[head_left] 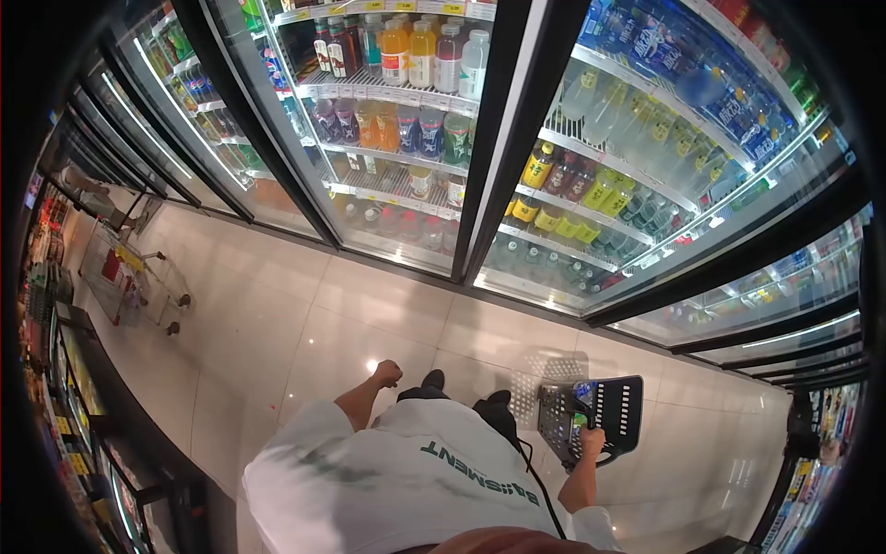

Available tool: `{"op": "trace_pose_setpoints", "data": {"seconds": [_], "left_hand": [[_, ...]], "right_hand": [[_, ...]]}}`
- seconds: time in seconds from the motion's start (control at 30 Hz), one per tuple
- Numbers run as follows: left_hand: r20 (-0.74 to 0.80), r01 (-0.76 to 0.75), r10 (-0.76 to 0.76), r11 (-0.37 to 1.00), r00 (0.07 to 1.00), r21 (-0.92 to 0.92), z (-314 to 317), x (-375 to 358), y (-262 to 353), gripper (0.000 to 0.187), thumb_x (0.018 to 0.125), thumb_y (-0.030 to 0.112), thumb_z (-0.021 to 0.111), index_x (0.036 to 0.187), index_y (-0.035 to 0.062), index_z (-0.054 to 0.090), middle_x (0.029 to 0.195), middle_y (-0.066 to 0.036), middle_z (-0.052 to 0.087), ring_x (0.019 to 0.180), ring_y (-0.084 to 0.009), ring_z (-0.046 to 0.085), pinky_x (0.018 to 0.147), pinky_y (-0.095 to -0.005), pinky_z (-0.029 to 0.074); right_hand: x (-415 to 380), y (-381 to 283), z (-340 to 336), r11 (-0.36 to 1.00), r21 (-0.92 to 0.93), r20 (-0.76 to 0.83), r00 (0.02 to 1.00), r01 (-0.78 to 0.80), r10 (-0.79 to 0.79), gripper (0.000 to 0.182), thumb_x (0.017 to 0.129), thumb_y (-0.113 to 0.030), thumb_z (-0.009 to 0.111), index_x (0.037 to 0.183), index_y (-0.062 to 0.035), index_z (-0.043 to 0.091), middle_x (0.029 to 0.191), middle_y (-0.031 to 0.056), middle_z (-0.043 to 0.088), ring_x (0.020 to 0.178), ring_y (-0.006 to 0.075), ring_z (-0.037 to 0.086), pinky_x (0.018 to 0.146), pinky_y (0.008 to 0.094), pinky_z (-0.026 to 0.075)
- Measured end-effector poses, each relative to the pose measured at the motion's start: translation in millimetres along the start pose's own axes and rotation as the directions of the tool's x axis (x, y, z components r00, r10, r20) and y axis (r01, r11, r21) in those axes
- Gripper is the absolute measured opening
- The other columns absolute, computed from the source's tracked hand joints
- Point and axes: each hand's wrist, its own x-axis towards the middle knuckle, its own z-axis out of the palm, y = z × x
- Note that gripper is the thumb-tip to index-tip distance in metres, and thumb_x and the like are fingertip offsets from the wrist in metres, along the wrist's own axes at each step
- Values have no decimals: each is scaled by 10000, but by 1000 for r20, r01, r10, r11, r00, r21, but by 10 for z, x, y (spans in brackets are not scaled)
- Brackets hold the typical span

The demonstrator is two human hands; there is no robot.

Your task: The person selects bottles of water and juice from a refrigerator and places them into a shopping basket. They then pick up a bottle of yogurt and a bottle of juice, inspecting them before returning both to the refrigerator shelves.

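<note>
My right hand (592, 439) is wrapped round the handle of a dark grey plastic shopping basket (629, 395), which hangs at my right side. Inside the basket are items with blue and green packaging, too small and covered to name. My left hand (388, 373) hangs over the floor on my other side, fingers curled in, with nothing seen in it. Ahead of me, behind glass, stand shelves of bottled drinks, among them orange bottles (395, 52) and a blue-wrapped bottle pack (660, 44).
Tall glass-door drink coolers with black frames (468, 222) run along the front. A shopping cart (134, 272) stands on the left. Pale tiled floor (277, 305) lies between me and the coolers. A dark-edged display shelf (120, 406) lines the left side.
</note>
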Motion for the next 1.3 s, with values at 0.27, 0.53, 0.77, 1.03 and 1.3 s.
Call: {"op": "trace_pose_setpoints", "data": {"seconds": [0.27,0.53,0.77,1.03,1.3], "left_hand": [[-179,24,-55,984,982,-174,-1220,-87,-168,251,849,130,583,940,-66,710,823,-189,735,650,-279,727,549,-375,598],[-941,-349,199,932,274,96,-4230,-450,900,522,796,232,710,1243,-28,635,1066,-272,706,1042,-402,685,928,-454,533],[-967,-597,127,767,-221,237,-6276,-1280,2109,856,800,333,767,1447,-85,393,1362,-302,557,1269,-403,555,1078,-443,425],[-932,-697,117,633,-343,336,-6945,-1622,2665,472,794,136,617,1230,-43,575,1002,-162,704,901,-249,683,871,-344,521],[-925,-699,222,607,-308,378,-7170,-1804,2693,289,801,48,582,1073,-40,627,864,-80,678,728,-155,595,723,-290,487]], "right_hand": [[-122,-61,180,977,75,-28,980,199,-198,381,762,-262,660,750,119,670,804,355,657,838,494,688,765,525,526],[-143,-240,733,910,-44,-44,909,413,-414,380,827,-290,672,650,46,676,674,265,656,663,457,664,641,512,516],[-736,-827,937,985,-14,-104,980,171,-171,424,781,-310,682,693,105,672,784,290,694,776,475,697,730,519,553],[-1543,-1746,1404,997,82,95,995,-11,3,505,738,-396,790,842,92,716,886,311,700,902,461,695,820,484,540],[-2723,-3241,1628,980,193,125,992,-43,19,434,765,-344,745,817,85,709,811,318,685,880,436,717,751,473,537]]}}
